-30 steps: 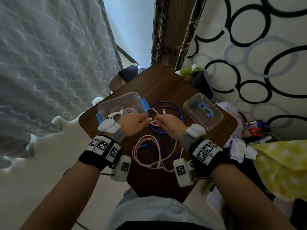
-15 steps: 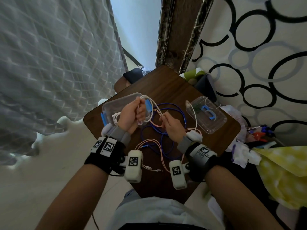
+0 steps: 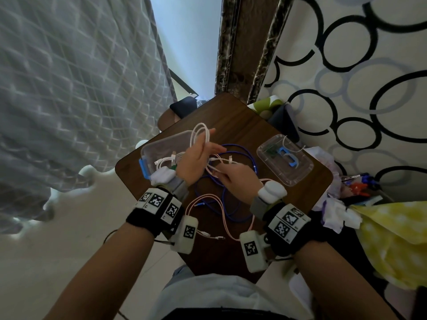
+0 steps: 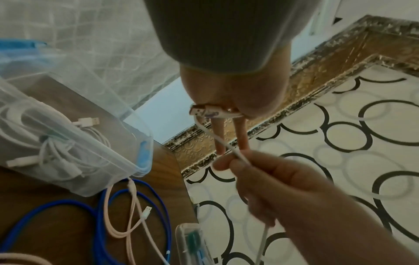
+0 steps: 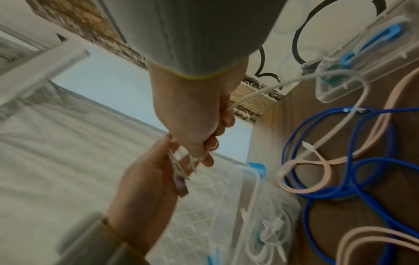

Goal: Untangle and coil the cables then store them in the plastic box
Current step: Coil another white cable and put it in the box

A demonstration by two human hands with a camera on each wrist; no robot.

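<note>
A white cable [image 3: 199, 134] hangs in loops over the straight fingers of my left hand [image 3: 198, 155], above the clear plastic box [image 3: 154, 146]. In the left wrist view the thumb pins its USB plug [image 4: 204, 112] against the palm. My right hand [image 3: 233, 179] pinches the same white cable [image 4: 240, 156] just beside the left fingers and holds it taut. In the right wrist view the cable [image 5: 267, 87] runs from the right hand back toward the lid. The box holds several coiled white cables [image 4: 56, 148]. A blue cable [image 3: 231, 207] and a pink cable [image 3: 203, 199] lie tangled on the brown table [image 3: 242, 130].
The clear lid [image 3: 298, 168] with blue clips lies on the table's right side. Crumpled tissue [image 3: 337, 211], yellow cloth [image 3: 392, 232] and clutter sit off the right edge. A grey patterned curtain [image 3: 69, 88] hangs at the left, and a dark object [image 3: 182, 107] lies beyond the far corner.
Both hands rose from the tangle on the table. The left hand's fingers straightened and now carry loops of the white cable, while the right hand follows along the cable.
</note>
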